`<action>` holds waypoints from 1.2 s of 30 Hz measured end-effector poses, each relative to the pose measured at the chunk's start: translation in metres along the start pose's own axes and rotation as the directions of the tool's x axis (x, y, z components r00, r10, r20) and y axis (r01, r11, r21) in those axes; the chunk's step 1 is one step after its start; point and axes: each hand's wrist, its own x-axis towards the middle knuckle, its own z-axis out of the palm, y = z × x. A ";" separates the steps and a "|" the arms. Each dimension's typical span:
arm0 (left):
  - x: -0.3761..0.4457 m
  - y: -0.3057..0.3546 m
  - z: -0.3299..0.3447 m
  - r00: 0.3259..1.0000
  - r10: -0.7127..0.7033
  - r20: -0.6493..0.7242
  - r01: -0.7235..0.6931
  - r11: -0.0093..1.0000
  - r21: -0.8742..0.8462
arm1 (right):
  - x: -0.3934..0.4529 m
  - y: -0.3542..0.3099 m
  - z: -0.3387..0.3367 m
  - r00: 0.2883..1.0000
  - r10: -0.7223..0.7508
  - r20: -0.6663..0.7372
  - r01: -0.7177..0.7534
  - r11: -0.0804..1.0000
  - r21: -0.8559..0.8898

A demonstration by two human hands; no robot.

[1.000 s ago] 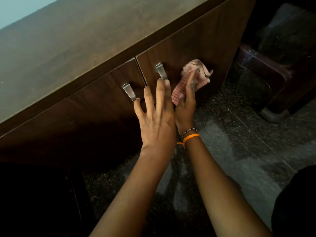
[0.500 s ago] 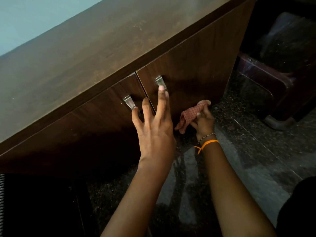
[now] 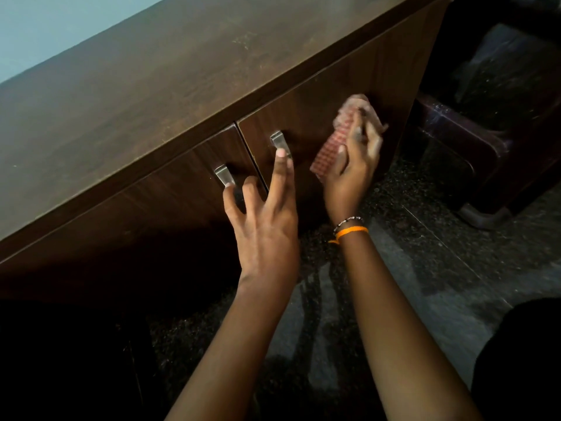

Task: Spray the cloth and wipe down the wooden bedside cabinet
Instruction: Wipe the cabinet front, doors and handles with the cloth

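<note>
Red checked cloth pressed against dark cabinet door

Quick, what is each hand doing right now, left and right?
Left hand: open, fingers spread against the cabinet doors, holding nothing.
Right hand: pressing the checked cloth on the right door.

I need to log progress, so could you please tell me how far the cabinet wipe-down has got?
Done: cannot tell. In hand: the right hand presses the pink checked cloth on the right-hand wooden door; the left hand braces by the metal handles. Left: not evident.
</note>
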 end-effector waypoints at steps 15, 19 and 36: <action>0.004 0.004 -0.011 0.999 -0.003 0.054 0.003 1.000 -0.002 | -0.036 0.047 0.006 0.703 0.646 0.297 -0.711 0.652 0.264; 0.006 0.008 -0.009 1.000 -0.012 -0.026 0.013 0.999 0.048 | 0.032 -0.014 -0.011 0.954 0.292 0.069 -0.296 0.878 0.376; 0.030 0.002 -0.032 0.988 -0.003 -0.154 -0.006 0.998 -0.059 | 0.084 -0.064 -0.026 0.986 0.098 -0.131 -0.085 0.991 0.103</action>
